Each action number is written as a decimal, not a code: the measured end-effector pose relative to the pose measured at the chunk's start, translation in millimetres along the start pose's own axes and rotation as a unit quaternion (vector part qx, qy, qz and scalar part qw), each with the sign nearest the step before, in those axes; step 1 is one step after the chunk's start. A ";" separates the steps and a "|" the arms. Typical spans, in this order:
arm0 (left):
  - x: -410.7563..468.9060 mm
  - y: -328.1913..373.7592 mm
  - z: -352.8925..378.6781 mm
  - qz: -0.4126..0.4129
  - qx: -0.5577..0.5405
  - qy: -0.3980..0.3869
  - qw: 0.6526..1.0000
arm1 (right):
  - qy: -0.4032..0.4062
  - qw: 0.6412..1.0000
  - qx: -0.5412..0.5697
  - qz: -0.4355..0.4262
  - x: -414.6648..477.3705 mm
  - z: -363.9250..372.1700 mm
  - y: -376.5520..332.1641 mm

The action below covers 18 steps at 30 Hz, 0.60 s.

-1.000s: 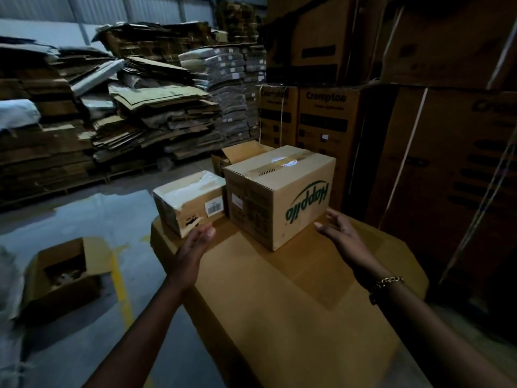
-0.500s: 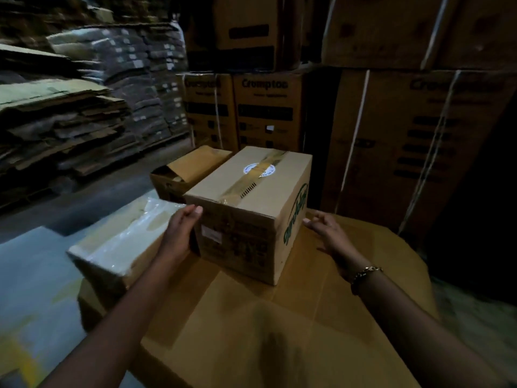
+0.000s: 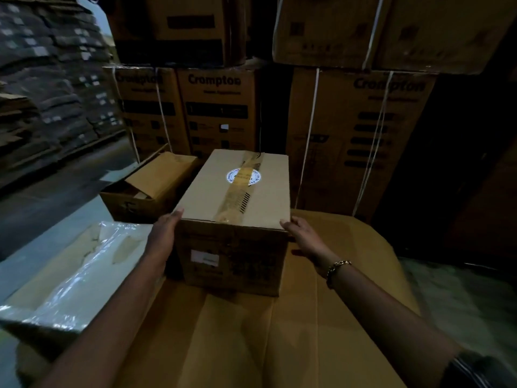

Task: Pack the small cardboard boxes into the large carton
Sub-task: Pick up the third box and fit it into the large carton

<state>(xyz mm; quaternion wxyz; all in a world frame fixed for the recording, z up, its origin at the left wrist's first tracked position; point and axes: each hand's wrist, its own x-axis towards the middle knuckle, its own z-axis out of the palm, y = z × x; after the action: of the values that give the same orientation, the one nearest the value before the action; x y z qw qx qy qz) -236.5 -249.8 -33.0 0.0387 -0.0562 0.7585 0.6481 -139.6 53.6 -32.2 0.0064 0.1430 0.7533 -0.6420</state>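
Pressing in from both sides, the two hands bracket a taped cardboard box (image 3: 237,191) that stands on the flat top of a large carton (image 3: 279,331). The left hand (image 3: 163,236) lies flat against the box's left wall, its fingers (image 3: 176,215) straight and together with the tips reaching the top edge. The right hand (image 3: 305,239) meets the right wall near the top front corner. Its fingers (image 3: 288,224) are stretched out rather than curled, and a chain bracelet (image 3: 337,267) sits on the wrist. Neither hand wraps round anything. Whether the box is lifted or bearing its weight on the carton cannot be told.

Brown tape (image 3: 237,200) runs along the lid over a round white-and-blue sticker (image 3: 242,177), and a white label (image 3: 204,257) shows on the dark near face.

A plastic-wrapped box (image 3: 75,273) crowds the left forearm, lying just beside the taped box on the carton's left side. Behind and to the left, close to the box's far corner, an open small box (image 3: 148,189) rests with one flap folded loosely inward. Directly behind rise stacked Crompton cartons (image 3: 221,107), bound with white straps (image 3: 310,135), forming a wall near the box's rear edge. Across the floor (image 3: 56,191) at far left stand blurred piles of flattened cardboard (image 3: 50,79).
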 end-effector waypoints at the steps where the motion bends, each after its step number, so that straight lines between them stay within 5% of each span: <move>1: -5.9 -1.1 3.0 0.009 0.021 -0.012 1.000 | 0.028 1.000 -0.011 -0.001 -0.7 -2.6 -0.6; 12: -93.1 -19.9 12.8 0.043 0.149 -0.099 0.983 | 0.145 0.983 -0.108 0.026 -108.2 -76.7 29.4; 18: -105.8 12.4 50.0 -0.050 0.116 -0.187 0.974 | 0.037 0.983 -0.044 0.174 -111.4 -97.7 25.0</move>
<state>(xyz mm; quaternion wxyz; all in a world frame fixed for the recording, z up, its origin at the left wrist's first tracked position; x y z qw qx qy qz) -134.1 -194.7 -14.8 0.2188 0.0333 0.8038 0.5521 -10.3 128.5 -17.6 0.0966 0.2953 0.7438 -0.5918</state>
